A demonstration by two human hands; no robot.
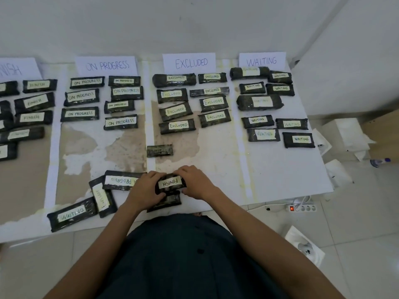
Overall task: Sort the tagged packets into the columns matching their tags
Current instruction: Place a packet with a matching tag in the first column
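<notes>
Near edge of the table (280,180): the left hand (145,188) and the right hand (195,182) together grip the FINISH packet (170,182), one hand at each short end with the fingers curled round it. Its tag faces up and reads upside down from the wearer's side. This packet lies over a second dark packet (168,201) whose tag is hidden; whether the two touch cannot be told. Just left of the hands lie three unsorted packets: an ON PROGRESS packet (121,180), also inverted, an Excluded packet (102,196) turned almost end-on and overlapping its neighbour, and a WAITING packet (72,213) tilted at the table's front edge. Beyond the hands a blank-sided packet (159,150) lies alone, on the strip dividing two columns. Farther back, sorted packets (213,102) lie in loose double files under matching paper headings: the FINISH sign (15,69), cut off by the left border, the ON PROGRESS sign (106,65), the EXCLUDED sign (190,62) and the WAITING sign (262,60). A power strip (302,208) lies on the floor at right.
</notes>
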